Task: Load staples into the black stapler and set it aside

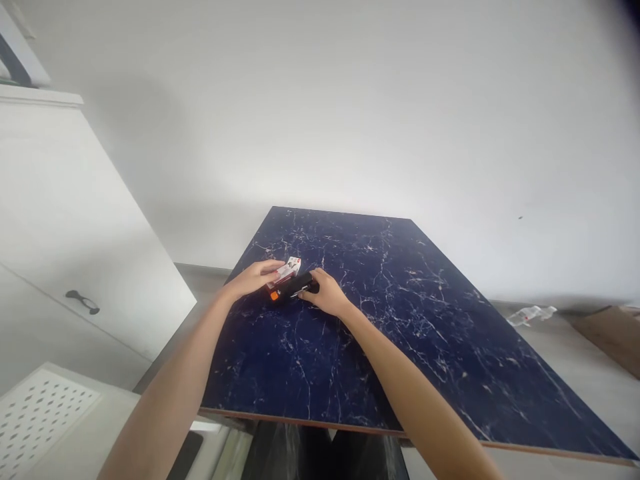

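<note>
A small white and red cardboard box (293,265) is tilted on the left part of the blue table. My left hand (253,277) grips it from the left, with the fingers over its side. Right beside the box is a black elongated object (294,285) with an orange end and a thin metallic strip, shaped like a stapler. My right hand (325,292) pinches its right end between thumb and fingers. The box and the black object overlap in view; I cannot tell whether they are joined.
The dark blue marble-patterned table (380,320) reaches back to a white wall (350,107). A white cabinet (80,227) stands left. On the floor at right are a clear plastic bottle (530,315) and a cardboard box (613,333). A perforated white panel (45,413) is at lower left.
</note>
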Available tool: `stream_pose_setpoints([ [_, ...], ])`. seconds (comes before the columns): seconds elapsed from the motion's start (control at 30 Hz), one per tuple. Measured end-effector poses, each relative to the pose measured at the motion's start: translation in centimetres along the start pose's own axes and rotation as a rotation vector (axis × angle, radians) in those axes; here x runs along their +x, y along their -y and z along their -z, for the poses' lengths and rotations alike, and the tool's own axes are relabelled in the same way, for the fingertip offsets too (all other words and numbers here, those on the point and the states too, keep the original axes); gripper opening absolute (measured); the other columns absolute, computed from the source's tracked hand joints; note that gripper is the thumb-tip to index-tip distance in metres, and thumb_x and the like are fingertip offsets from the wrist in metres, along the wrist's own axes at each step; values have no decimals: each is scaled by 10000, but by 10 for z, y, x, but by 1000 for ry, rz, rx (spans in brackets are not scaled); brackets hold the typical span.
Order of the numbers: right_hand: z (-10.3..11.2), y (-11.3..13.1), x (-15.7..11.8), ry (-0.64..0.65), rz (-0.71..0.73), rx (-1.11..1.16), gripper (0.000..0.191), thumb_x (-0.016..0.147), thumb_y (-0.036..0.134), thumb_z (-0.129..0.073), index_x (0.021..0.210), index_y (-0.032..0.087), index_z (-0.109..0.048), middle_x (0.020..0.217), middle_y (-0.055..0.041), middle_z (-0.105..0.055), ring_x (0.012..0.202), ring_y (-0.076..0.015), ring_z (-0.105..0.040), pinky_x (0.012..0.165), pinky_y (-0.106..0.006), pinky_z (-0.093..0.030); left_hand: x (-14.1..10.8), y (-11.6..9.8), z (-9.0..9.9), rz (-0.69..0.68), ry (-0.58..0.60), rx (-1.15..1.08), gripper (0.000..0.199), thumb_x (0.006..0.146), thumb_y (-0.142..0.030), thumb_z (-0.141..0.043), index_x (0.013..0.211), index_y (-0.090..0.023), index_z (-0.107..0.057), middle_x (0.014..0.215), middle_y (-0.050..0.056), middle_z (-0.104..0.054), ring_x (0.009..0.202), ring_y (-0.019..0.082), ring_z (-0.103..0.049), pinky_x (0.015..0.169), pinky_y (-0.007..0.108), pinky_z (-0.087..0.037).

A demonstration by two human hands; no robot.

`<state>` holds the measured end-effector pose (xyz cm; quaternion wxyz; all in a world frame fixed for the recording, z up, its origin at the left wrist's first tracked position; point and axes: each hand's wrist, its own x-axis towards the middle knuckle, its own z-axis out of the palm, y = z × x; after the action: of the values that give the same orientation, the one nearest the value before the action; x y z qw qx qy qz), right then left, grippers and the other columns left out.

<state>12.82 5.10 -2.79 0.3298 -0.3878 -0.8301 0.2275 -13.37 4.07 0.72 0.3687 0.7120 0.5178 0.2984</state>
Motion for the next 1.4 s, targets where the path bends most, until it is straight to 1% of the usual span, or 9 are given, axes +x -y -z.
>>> stream_pose_setpoints([
  [0.2, 3, -2, -8, -59, -106, -32, 229, 798, 400, -752, 889, 205, -671, 841, -26, -675, 792, -191, -600, 715, -305, -446, -10, -11, 14, 18, 112, 62, 619, 865, -546, -636, 1442, -350, -529, 1546, 22, -471, 1367, 311, -495, 1050, 382, -481],
  [0.4, 4, -3, -6, -95, -185, -65, 258, 815, 400, -741, 944, 186, -677, 903, -58, -711, 819, -205, -629, 704, -311, -470, -4, 1, 12, 95, 129, 31, 701, 806, -533, -702, 1450, -321, -526, 1471, 80, -550, 1297, 347, -551, 1041, 441, -478],
  [0.57, 11, -10, -10, -77, -141, -17, 185, 821, 266, -726, 993, 205, -693, 959, -47, -739, 878, -210, -675, 800, -333, -507, 1, 9, 11, 98, 96, -45, 736, 742, -509, -784, 1416, -321, -557, 1479, 73, -546, 1342, 333, -516, 1090, 452, -437],
  [0.67, 14, -14, -15, -73, -121, 69, 248, 815, 175, -709, 1058, 225, -699, 1027, -34, -750, 949, -203, -695, 871, -327, -517, 2, 7, 11, 119, 78, -64, 773, 733, -515, -795, 1428, -296, -540, 1478, 103, -544, 1349, 337, -513, 1083, 467, -446],
  [0.83, 15, -16, -15, -87, -87, 143, 272, 881, 174, -652, 1138, 252, -693, 1063, -27, -755, 992, -198, -705, 917, -338, -527, 1, 2, 9, 151, 55, -66, 771, 707, -513, -820, 1395, -268, -573, 1414, 127, -600, 1317, 339, -545, 1073, 472, -457],
  [0.93, 16, -16, -12, -71, -120, 203, 316, 856, 148, -684, 1157, 245, -682, 1078, -33, -754, 991, -189, -709, 931, -338, -535, 1, 4, 8, 134, 51, -83, 736, 708, -513, -818, 1366, -268, -598, 1414, 117, -602, 1306, 335, -556, 1074, 470, -456],
  [1.07, 18, -18, -9, -46, -142, 243, 381, 831, 150, -724, 1194, 245, -659, 1118, -44, -747, 1045, -190, -702, 974, -354, -521, 1, 9, 9, 161, 42, -79, 767, 704, -516, -818, 1388, -261, -583, 1380, 124, -628, 1285, 339, -573, 1064, 474, -459],
  [1.23, 26, -27, -7, 2, -73, 155, 286, 864, 160, -690, 1138, 239, -675, 1119, -38, -746, 1052, -189, -694, 962, -330, -506, -1, 9, 9, 152, 31, -83, 810, 713, -497, -819, 1439, -275, -535, 1409, 125, -604, 1297, 324, -563, 1070, 460, -448],
  [1.4, 46, -33, -12, 48, -23, -131, 198, 909, 193, -633, 1089, 245, -696, 1065, -37, -745, 983, -222, -677, 885, -345, -496, -1, 9, 8, 147, -40, 30, 626, 762, -590, -735, 1293, -263, -674, 1349, 96, -653, 1193, 323, -626, 985, 417, -497],
])
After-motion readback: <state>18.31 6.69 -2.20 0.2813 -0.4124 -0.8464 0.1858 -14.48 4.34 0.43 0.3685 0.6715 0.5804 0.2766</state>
